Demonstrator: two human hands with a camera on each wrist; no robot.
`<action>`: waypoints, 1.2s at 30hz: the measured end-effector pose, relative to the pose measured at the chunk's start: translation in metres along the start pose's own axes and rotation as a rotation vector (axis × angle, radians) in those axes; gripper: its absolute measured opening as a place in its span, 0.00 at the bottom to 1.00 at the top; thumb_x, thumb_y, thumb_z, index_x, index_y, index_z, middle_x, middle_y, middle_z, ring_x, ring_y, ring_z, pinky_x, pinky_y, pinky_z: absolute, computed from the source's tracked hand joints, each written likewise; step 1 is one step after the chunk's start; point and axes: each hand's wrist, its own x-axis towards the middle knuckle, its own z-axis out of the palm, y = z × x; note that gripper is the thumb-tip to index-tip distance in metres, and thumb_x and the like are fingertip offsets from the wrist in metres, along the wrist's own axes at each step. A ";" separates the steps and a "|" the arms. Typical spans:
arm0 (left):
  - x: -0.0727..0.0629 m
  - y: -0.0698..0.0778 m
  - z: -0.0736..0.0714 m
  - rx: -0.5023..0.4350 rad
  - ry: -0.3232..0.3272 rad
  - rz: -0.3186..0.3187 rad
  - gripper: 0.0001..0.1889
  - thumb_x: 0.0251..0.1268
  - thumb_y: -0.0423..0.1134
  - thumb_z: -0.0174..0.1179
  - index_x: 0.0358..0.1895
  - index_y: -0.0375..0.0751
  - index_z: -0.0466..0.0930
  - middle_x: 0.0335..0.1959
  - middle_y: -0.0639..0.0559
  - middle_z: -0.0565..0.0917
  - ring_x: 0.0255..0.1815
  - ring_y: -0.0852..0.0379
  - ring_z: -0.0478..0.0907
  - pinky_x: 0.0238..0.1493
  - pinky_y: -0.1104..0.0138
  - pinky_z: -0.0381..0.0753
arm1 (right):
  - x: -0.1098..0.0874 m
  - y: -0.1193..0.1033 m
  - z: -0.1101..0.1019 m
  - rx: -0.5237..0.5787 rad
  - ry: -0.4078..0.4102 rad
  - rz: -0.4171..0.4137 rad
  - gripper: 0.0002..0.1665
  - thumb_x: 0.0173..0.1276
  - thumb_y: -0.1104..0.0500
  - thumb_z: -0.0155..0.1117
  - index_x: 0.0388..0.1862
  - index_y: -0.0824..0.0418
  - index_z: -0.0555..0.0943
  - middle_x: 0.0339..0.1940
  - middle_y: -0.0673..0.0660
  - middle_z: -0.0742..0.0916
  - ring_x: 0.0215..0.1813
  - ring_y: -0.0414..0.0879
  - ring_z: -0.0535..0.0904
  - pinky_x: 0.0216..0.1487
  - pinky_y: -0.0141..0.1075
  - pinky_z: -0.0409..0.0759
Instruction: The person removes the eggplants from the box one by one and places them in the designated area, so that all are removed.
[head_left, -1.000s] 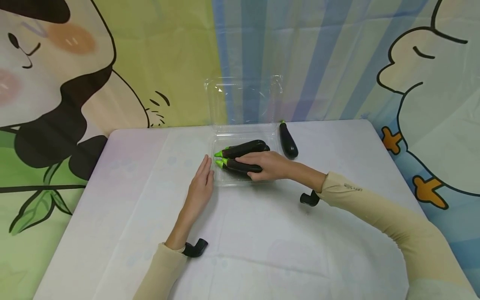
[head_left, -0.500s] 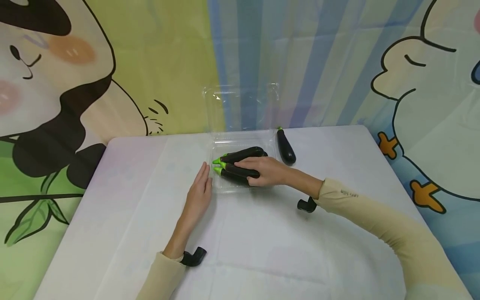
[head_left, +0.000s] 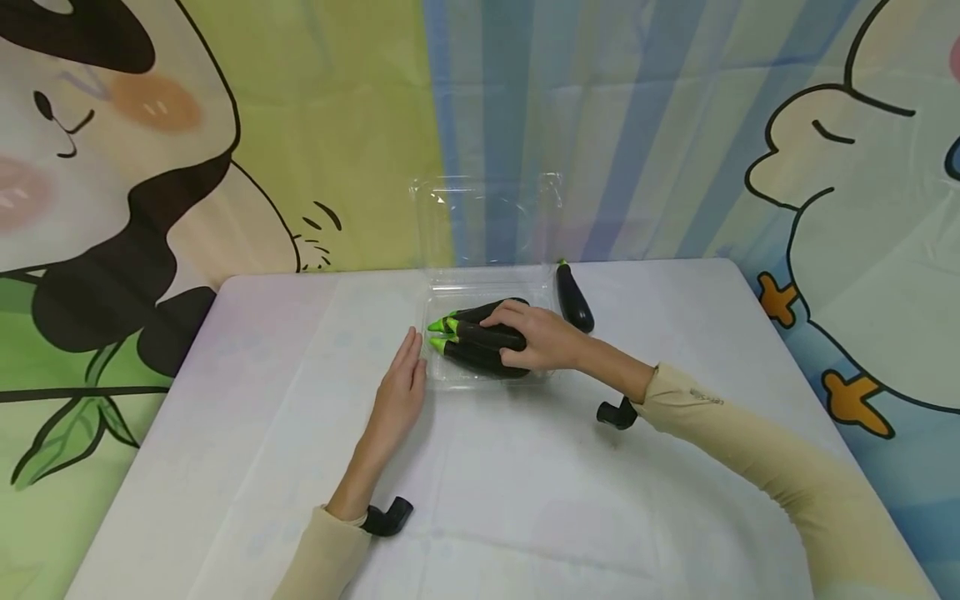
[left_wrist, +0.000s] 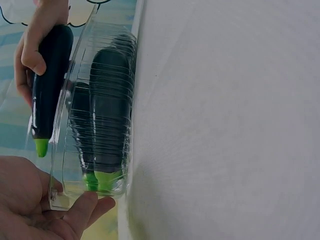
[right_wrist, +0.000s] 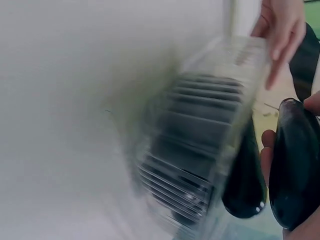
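Note:
My right hand (head_left: pixel 547 337) grips an eggplant (head_left: pixel 487 335) with a green stem tip, thumb on one side and fingers on the other. In the left wrist view, this held eggplant (left_wrist: pixel 49 85) stands above the rim of a clear plastic box (head_left: pixel 480 385). Inside the box lie other dark eggplants; the front one (head_left: pixel 480 358) shows most, and another (head_left: pixel 472 313) lies behind, partly hidden by the right hand. My left hand (head_left: pixel 397 392) touches the box's left end with straight fingers. Through the ribbed wall, an eggplant (left_wrist: pixel 107 110) appears.
One loose eggplant (head_left: pixel 574 300) lies on the white table (head_left: pixel 525 500), just right of the box. The box's clear lid (head_left: pixel 487 221) stands raised at the back, before a cartoon-printed cloth (head_left: pixel 660 125). Black wrist mounts (head_left: pixel 388 517) stick out from the sleeves.
My right hand has raised its eggplant off the others, so more of the front eggplant shows beneath it. The left hand stays at the box's end. The head view tilts slightly.

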 end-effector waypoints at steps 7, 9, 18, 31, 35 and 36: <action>0.003 0.002 -0.002 -0.006 0.007 0.004 0.27 0.79 0.39 0.41 0.76 0.38 0.53 0.80 0.49 0.50 0.80 0.50 0.50 0.78 0.53 0.55 | -0.002 0.006 -0.013 0.059 0.061 0.077 0.27 0.64 0.59 0.54 0.63 0.55 0.75 0.57 0.54 0.79 0.41 0.45 0.74 0.37 0.37 0.70; 0.003 0.002 -0.002 -0.009 0.005 0.002 0.27 0.79 0.38 0.41 0.76 0.38 0.53 0.80 0.49 0.50 0.80 0.51 0.50 0.78 0.52 0.55 | -0.004 0.008 -0.015 0.069 0.069 0.094 0.28 0.64 0.59 0.54 0.64 0.56 0.75 0.58 0.54 0.78 0.42 0.46 0.75 0.38 0.38 0.69; 0.002 0.003 -0.003 -0.013 -0.001 -0.006 0.27 0.78 0.38 0.41 0.76 0.38 0.52 0.80 0.49 0.50 0.80 0.50 0.50 0.78 0.52 0.55 | -0.016 0.016 -0.016 0.039 0.191 0.076 0.28 0.67 0.60 0.61 0.67 0.63 0.74 0.58 0.62 0.80 0.49 0.53 0.79 0.41 0.43 0.75; -0.001 0.004 -0.003 -0.017 -0.005 -0.008 0.26 0.79 0.39 0.40 0.76 0.38 0.53 0.80 0.49 0.51 0.80 0.52 0.49 0.78 0.53 0.54 | -0.032 0.028 -0.018 0.050 0.286 0.123 0.28 0.67 0.61 0.64 0.65 0.66 0.74 0.59 0.65 0.80 0.48 0.55 0.82 0.38 0.42 0.77; 0.000 0.004 -0.003 -0.022 -0.007 -0.014 0.27 0.79 0.40 0.40 0.76 0.39 0.53 0.80 0.50 0.50 0.80 0.52 0.49 0.78 0.54 0.54 | -0.036 0.032 -0.019 0.080 0.346 0.148 0.28 0.66 0.64 0.63 0.66 0.68 0.73 0.60 0.66 0.78 0.49 0.57 0.81 0.37 0.43 0.80; 0.000 0.004 -0.002 -0.022 -0.008 -0.013 0.27 0.79 0.40 0.40 0.76 0.39 0.53 0.80 0.50 0.50 0.80 0.51 0.49 0.78 0.53 0.54 | -0.037 0.032 -0.019 0.095 0.361 0.160 0.29 0.66 0.64 0.62 0.66 0.68 0.73 0.60 0.66 0.78 0.50 0.57 0.80 0.38 0.44 0.81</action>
